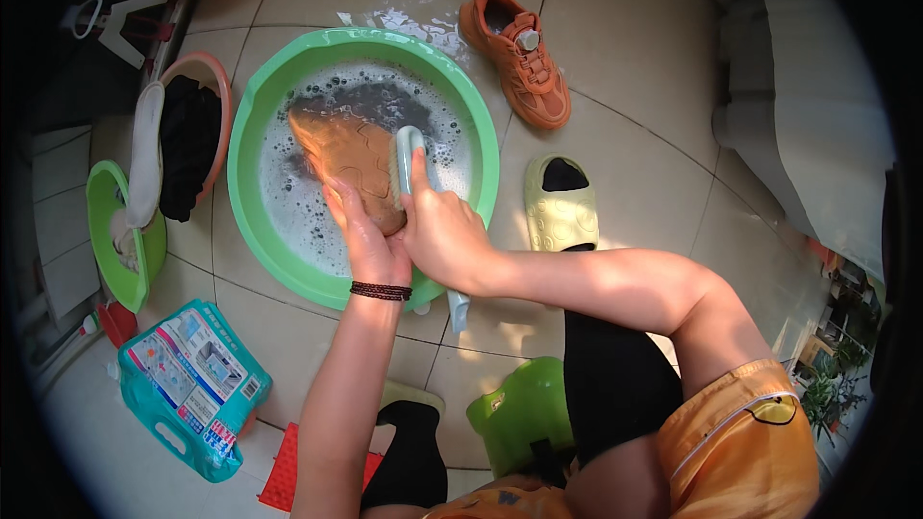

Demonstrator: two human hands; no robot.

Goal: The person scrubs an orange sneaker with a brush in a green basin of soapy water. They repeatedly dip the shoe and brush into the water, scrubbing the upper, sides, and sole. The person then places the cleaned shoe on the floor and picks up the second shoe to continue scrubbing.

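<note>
My left hand [364, 231] grips one end of an orange-brown shoe [353, 151], its sole turned up. The shoe is tilted over a green plastic basin [241, 180] of foamy, greyish water, and its far end meets the suds. In my right hand [447, 231] is a light blue scrubbing brush [409, 135], with my index finger stretched along its back. The pale bristles touch the side of the sole. The brush's handle end sticks out below my wrist, over the basin's near rim. A bead bracelet circles my left wrist.
An orange sneaker [533, 76] stands on the tiles right of the basin, near a splash of water. My foot wears a yellow slipper [561, 213]. To the left are a pink basin [220, 79] with black cloth, a small green basin [148, 274] and a teal detergent jug [191, 389].
</note>
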